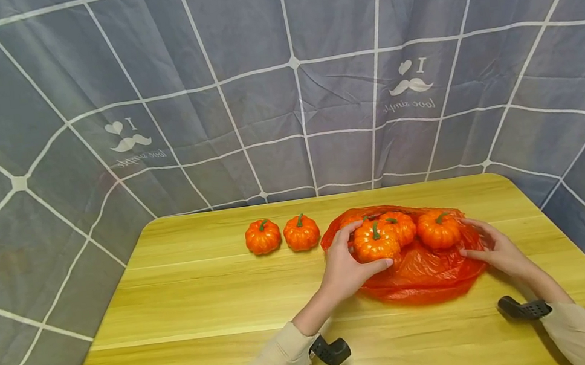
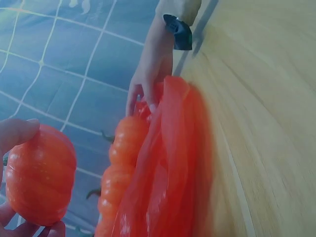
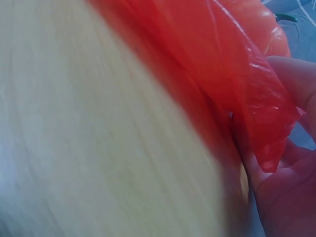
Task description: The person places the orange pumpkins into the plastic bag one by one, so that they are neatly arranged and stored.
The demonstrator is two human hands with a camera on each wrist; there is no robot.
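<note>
My left hand (image 1: 343, 269) grips a small orange pumpkin (image 1: 376, 246) with a green stem, thumb on the near side. In the left wrist view this pumpkin (image 2: 42, 175) is held apart from the others. A thin red plastic bag (image 1: 419, 279) lies spread under it. On the bag sit a pumpkin (image 1: 403, 228) behind the held one and another pumpkin (image 1: 439, 229) at the right; more orange shows behind my left fingers. My right hand (image 1: 501, 252) holds the bag's right end between thumb and fingers. In the right wrist view a fold of bag (image 3: 269, 123) lies over the palm.
Two more orange pumpkins, one (image 1: 263, 236) and one (image 1: 301, 232), stand side by side left of the bag on the wooden table (image 1: 187, 305). A grey curtain (image 1: 250, 108) with white lines hangs behind the table and along its sides.
</note>
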